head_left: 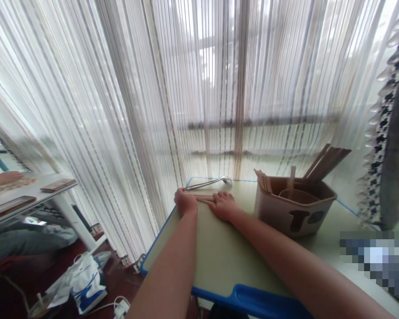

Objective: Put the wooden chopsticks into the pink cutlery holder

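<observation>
Both my hands are over the far part of a pale table (216, 257) with a blue edge. Between them runs a small bundle of thin wooden sticks (204, 198), chopsticks by their look, lying sideways. My left hand (185, 201) is closed in a fist around their left end. Over the right part of the bundle is my right hand (224, 205), its fingers bent down across the sticks and its thumb along the near side. Just beyond the hands lies a long-handled metal spoon (208, 182), its bowl to the right.
A brownish multi-sided container (287, 217) stands right of my hands, holding thin sticks, flat wooden pieces and an inner cup. Sheer curtains (202, 88) hang behind the table. At left, another person's hand (11, 178) rests on a white table (53, 197). Bags (86, 279) lie on the floor.
</observation>
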The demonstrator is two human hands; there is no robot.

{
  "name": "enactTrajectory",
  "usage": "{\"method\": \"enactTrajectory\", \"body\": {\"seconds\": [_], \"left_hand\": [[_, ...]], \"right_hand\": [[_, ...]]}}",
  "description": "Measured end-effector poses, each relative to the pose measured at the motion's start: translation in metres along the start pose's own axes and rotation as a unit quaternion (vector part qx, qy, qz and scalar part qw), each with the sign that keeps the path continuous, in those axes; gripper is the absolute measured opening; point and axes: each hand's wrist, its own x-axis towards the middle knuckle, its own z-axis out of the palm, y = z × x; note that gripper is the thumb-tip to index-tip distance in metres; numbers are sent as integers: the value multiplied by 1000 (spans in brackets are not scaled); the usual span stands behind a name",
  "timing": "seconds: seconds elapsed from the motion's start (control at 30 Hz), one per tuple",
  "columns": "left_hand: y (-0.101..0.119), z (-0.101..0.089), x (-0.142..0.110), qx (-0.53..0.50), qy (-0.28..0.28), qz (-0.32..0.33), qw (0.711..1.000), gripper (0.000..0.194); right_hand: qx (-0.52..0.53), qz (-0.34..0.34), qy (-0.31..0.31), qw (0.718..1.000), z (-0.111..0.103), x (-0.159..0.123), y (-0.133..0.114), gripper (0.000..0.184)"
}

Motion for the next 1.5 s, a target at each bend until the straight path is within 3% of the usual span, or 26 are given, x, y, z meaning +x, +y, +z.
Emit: {"method": "enactTrajectory", "body": {"seconds": [0.3,0.43,0.53,0.73,1.17,1.5], "left_hand": [[-4,4,8,-52,10,-48,997,29],[-4,6,9,-61,-1,-70,996,26],[-5,6,9,-63,-12,-72,995,23],[-6,8,8,-64,-25,-67,995,20],[-7,15,7,-57,-20,-51,997,20],[-9,13,7,-62,-8,-53,997,21]], "right_hand": [[-72,-25,22,997,-24,-81,0,37],[-76,9,67,995,-29,-103,3,29],[-68,33,78,994,-32,-106,8,26],[-50,-7,56,997,-42,-107,17,30],[-77,-21,17,997,-51,-109,17,27],[-43,52,38,997,-62,-112,13,29]]}}
